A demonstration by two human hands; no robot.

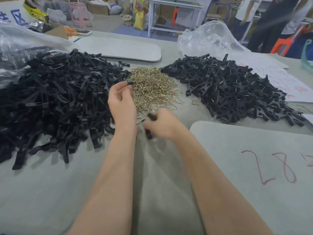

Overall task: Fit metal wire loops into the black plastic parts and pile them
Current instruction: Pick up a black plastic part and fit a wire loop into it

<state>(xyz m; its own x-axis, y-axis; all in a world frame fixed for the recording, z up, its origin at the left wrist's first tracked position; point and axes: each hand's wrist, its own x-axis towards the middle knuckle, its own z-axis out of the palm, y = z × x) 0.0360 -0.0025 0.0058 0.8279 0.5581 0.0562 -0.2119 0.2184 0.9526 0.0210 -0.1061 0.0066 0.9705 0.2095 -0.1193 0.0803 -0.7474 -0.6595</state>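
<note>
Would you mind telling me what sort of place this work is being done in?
Most likely a small assembly workshop or warehouse: two large heaps of black plastic parts flank a pile of metal wire loops on the table, and cardboard boxes and sacks stand behind.

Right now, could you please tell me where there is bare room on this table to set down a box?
Bare grey felt table cover lies near-left, below the left heap of black plastic parts. The pale grey board with red writing, near-right, is mostly bare too. Crowded: the middle, around the gold wire loop pile.
</note>
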